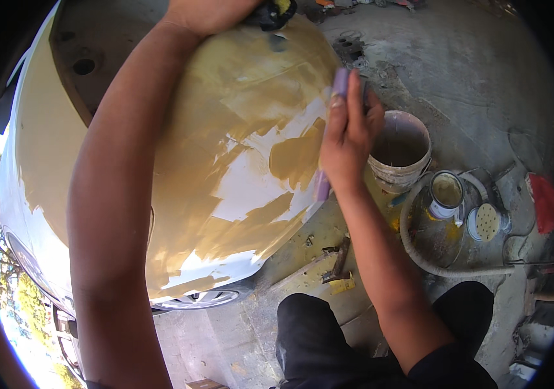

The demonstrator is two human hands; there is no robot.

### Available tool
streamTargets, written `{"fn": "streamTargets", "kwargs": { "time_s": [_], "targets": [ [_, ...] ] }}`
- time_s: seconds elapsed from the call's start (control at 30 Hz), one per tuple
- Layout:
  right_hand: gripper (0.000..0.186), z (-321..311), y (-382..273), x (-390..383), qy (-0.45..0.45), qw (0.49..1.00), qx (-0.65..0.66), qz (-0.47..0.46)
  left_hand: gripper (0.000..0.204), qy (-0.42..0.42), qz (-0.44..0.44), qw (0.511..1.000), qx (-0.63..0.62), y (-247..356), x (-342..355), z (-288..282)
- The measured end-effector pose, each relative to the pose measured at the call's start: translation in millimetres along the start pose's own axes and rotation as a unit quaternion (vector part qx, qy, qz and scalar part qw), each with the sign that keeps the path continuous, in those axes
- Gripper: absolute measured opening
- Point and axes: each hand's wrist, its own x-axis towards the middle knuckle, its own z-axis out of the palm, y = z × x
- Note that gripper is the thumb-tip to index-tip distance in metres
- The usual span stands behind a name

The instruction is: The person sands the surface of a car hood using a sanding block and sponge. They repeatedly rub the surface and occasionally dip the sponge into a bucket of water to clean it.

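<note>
A car body panel point(244, 149) curves in front of me, with smeared tan filler over white paint. My right hand point(353, 133) grips a long purple sanding block point(322, 185) upright along the panel's right edge; thumb and fingers press around it, slightly blurred. At the top edge of the view, my left hand point(209, 14) is on or just over the upper part of the panel. Its fingers are cut off or hidden, so its grip does not show. Right beside it is a black object point(270, 14) with a yellow patch; I cannot make out its kind.
On the floor to the right stand a dirty white bucket point(401, 175), an open can point(447, 191) and a round perforated sander pad point(486, 222) with a grey hose point(413, 243). A red piece point(544, 202) lies farther right. A hammer-like tool point(340, 259) lies below the panel, near my knees.
</note>
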Motion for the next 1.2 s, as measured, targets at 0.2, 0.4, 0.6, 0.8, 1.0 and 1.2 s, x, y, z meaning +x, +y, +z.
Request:
{"fn": "streamTargets", "kwargs": {
  "time_s": [0.2, 0.4, 0.6, 0.8, 1.0, 1.2],
  "targets": [
    [0.055, -10.5, -49.6, -38.6, -0.103, 0.979, 0.030, -0.171, 0.032, -0.084, -0.040, 0.994, 0.058, 17.8, 1.9, -7.8],
    [0.057, -6.3, -39.4, 15.4, -0.067, 0.990, 0.009, -0.126, 0.026, -0.124, 0.102, 0.974, 0.161, 22.6, -31.1, -84.3],
    [0.056, -0.8, -50.5, -3.7, -0.076, 0.978, 0.008, -0.192, 0.031, -0.056, 0.045, 0.992, 0.100, 10.0, -101.2, -103.1],
    [0.055, -15.5, -68.1, 4.3, -0.168, 0.936, 0.044, -0.306, 0.041, -0.082, 0.036, 0.996, -0.003, 3.5, -106.2, -99.9],
    [0.055, -1.9, -65.9, 17.4, -0.099, 0.970, -0.036, -0.218, 0.051, -0.184, -0.046, 0.981, -0.029, 5.7, -90.7, -102.5],
    [0.054, -6.5, -98.0, 1.9, -0.229, 0.886, 0.001, -0.402, 0.041, -0.145, 0.047, 0.975, 0.162, 25.6, -69.5, -162.9]
  ]
}}
